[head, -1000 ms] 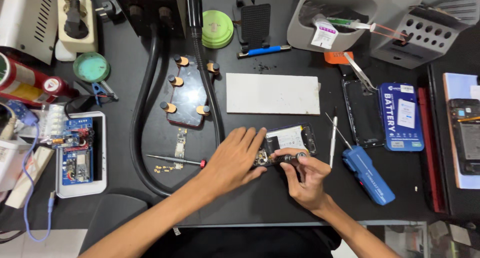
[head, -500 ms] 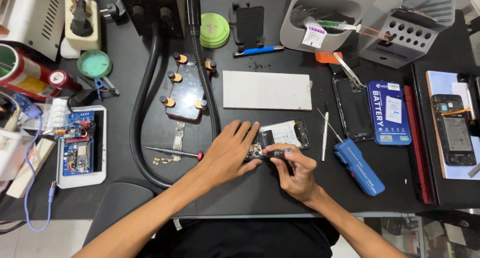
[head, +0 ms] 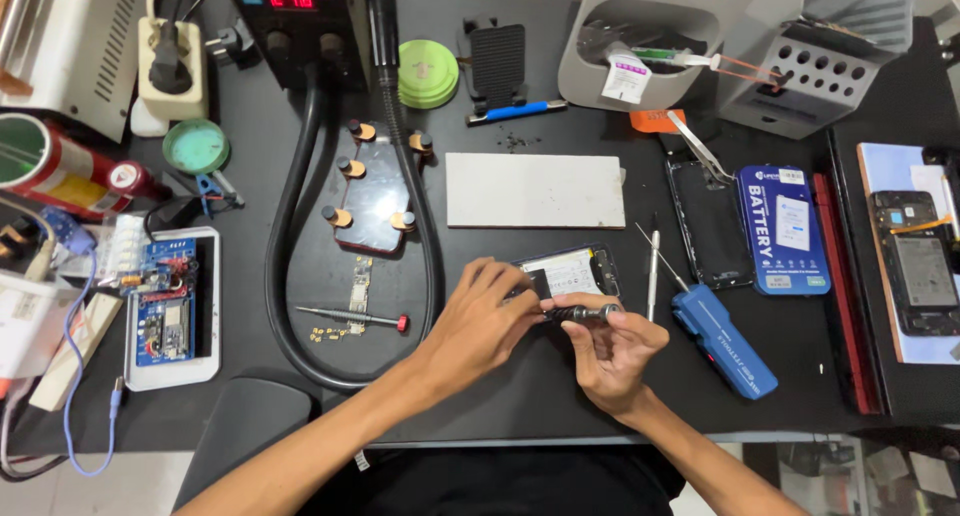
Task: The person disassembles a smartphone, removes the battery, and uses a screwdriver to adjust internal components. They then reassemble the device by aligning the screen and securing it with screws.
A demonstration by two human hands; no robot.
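Observation:
An opened phone with a white battery showing lies on the black bench mat near the front edge. My left hand rests over the phone's left end, its fingers pinching the tip end of a small dark screwdriver. My right hand grips that screwdriver's knurled handle, which lies nearly level just below the phone. The screwdriver's tip is hidden under my left fingers.
A blue electric screwdriver and a thin metal tool lie right of my hands. Further right sit a black phone and a blue battery box. A white slab, a clamped phone, black hoses and a red-tipped screwdriver lie behind and left.
Both hands stay on the phone and screwdriver with little movement. The view has shifted slightly, so the bench things sit a little differently in frame.

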